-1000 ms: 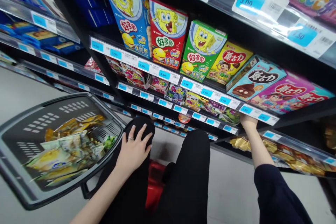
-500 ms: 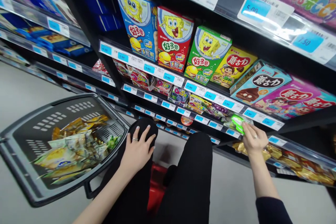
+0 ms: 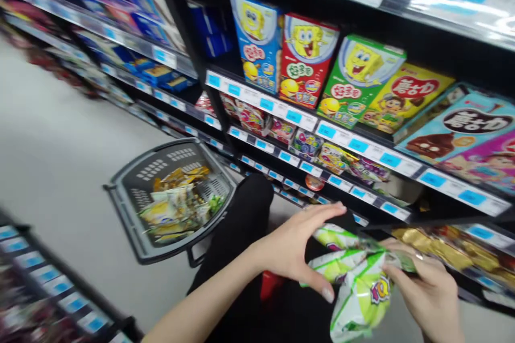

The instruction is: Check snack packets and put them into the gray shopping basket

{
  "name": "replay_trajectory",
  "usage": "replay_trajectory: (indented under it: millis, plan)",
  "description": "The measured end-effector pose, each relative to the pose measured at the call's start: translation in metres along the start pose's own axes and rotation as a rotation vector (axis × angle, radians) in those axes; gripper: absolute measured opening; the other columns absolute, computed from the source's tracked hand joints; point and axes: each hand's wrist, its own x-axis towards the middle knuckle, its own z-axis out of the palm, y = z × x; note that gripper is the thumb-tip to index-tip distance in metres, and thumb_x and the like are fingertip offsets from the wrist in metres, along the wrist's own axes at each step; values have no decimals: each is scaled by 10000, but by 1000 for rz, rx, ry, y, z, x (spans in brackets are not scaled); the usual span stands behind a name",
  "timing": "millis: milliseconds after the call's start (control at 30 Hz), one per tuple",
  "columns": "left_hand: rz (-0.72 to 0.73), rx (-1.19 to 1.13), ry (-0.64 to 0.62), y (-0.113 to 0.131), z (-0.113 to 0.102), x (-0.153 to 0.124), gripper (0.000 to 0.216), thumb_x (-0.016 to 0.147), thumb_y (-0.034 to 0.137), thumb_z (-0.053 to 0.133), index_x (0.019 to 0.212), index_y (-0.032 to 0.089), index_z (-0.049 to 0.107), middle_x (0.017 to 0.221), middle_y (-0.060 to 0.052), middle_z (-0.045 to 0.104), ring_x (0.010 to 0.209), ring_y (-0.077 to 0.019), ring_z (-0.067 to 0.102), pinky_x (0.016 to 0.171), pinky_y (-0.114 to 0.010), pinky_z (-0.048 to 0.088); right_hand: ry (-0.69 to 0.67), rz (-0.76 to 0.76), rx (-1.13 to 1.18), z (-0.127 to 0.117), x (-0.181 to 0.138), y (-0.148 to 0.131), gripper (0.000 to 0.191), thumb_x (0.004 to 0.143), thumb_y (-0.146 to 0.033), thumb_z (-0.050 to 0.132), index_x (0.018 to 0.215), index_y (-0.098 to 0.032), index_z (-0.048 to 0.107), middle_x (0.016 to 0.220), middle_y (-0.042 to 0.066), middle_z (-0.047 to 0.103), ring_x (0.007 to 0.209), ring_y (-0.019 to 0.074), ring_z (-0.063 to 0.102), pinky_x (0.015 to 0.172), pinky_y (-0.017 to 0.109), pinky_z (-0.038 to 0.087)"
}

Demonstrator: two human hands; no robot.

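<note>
My right hand [image 3: 426, 284] is closed on the top ends of a bunch of green-and-white candy bags [image 3: 364, 284], which hang over my knee. A colourful Q logo shows on the front bag. My left hand [image 3: 293, 252] reaches in from the left, thumb and fingers wide apart on either side of the bags' near edge. Whether it touches them I cannot tell. A grey shopping basket [image 3: 140, 249] stands on the floor left of my legs. Inside it lie several yellow, gold and green snack packets [image 3: 177, 203].
Shelves with price tags rise in front, holding SpongeBob snack boxes [image 3: 308, 59], small gummy bags [image 3: 333, 156] and gold-wrapped packets [image 3: 454, 249]. Another shelf edge [image 3: 60, 284] stands at lower left. My bent knees [image 3: 251, 209] are between the basket and the bags.
My right hand has drawn the green bags from the low shelf back over my lap. My left hand has left my knee and moved right toward them. The view has swung left.
</note>
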Motion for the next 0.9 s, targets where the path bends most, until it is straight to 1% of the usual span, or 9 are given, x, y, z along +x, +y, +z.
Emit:
replay_trajectory:
  millis: [33,100,167,300,433,567,700,800,900]
  plan:
    - [-49,-78,24,2,-5,-5,955,550,524,815,1375,231,433,1420,-124,467,1277,-347,445,1083,-451,325,54,134,65,18,-1,-4,58,726,-210,713,699,-187,758,706,66,743,599,227,690,522,281,570]
    - [-169,-237,128,-2,-19,-28,759,595,479,803,1264,219,554,1299,-102,574,1171,-324,537,1018,-417,390,113,417,201,57,-3,-8,158,682,-316,754,716,-162,765,682,71,745,549,230,682,464,265,555]
    - [-281,-394,242,-13,-32,-65,697,599,434,798,1221,201,585,1268,-98,584,1156,-327,532,999,-418,390,68,631,379,102,-4,-9,292,656,-395,764,781,-131,767,692,84,747,560,245,682,481,288,559]
    - [-500,-597,486,-37,-52,-137,699,538,317,775,1203,211,587,1320,-80,525,1238,-334,429,1002,-412,361,-46,769,686,199,-1,-8,405,639,-467,751,802,-96,746,755,112,749,692,277,690,601,335,562]
    - [-738,-606,751,-55,-59,-165,563,567,239,719,1113,205,588,1161,-58,591,1049,-258,559,876,-340,437,-40,830,693,266,-1,3,490,599,-514,740,836,-85,725,811,125,749,770,288,691,666,354,554]
    - [-809,-569,872,-67,-57,-160,481,623,254,692,1079,196,551,897,-10,622,834,-196,604,761,-298,468,-134,846,622,277,-6,11,544,597,-559,719,847,-76,717,740,119,743,666,278,690,572,346,552]
    - [-807,-552,899,-73,-55,-148,436,619,231,668,1041,200,563,815,25,604,747,-161,595,702,-261,460,-235,812,543,255,-6,7,462,658,-563,684,774,-117,717,593,70,704,480,233,638,423,302,507]
    - [-822,-549,881,-77,-54,-144,428,629,246,677,1042,198,574,784,27,612,708,-163,603,691,-272,463,-234,807,473,237,-6,8,397,669,-544,685,685,-147,687,539,56,674,428,214,614,380,272,479]
    - [-836,-549,868,-81,-55,-144,469,630,288,716,1064,196,563,835,1,641,738,-189,630,718,-304,482,-208,800,438,222,-8,16,404,686,-550,672,713,-147,666,547,55,671,413,205,600,353,266,455]
